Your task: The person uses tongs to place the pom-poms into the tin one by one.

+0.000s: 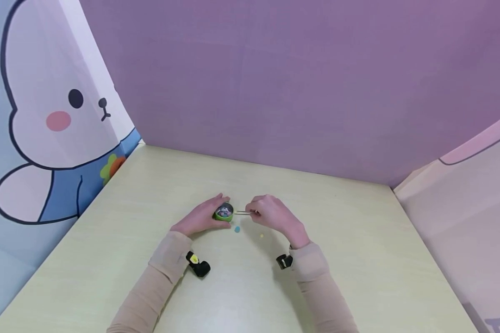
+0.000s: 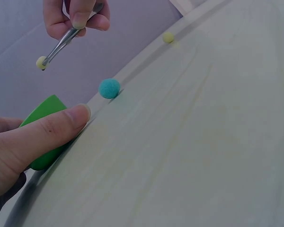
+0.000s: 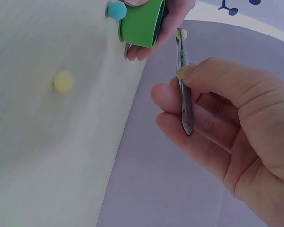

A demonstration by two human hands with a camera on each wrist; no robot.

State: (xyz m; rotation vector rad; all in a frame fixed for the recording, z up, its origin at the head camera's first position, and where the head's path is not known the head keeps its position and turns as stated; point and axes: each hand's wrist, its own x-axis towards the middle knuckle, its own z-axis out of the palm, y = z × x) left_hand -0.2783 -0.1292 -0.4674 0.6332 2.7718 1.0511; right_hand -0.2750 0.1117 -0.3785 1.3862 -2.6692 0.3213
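My left hand (image 1: 204, 216) grips a small green cup (image 1: 224, 213) standing on the table, thumb on the near side and fingers round the far side. Small colourful bits lie inside the cup, too small to tell apart. In my right hand (image 1: 272, 213) a pair of metal tweezers (image 3: 183, 90) is pinched between thumb and fingers. A pale yellow pompom (image 2: 40, 62) is caught in the tweezers' tips, just to the right of the cup and raised above the table. Close to the cup, a blue pompom (image 2: 109, 88) lies on the table.
Another yellow pompom (image 1: 261, 236) lies on the pale table (image 1: 358, 259), nearer me and below my right hand. A purple wall sheet (image 1: 275, 92) rises behind the table. Black wrist cameras (image 1: 198, 265) are strapped at both sleeves.
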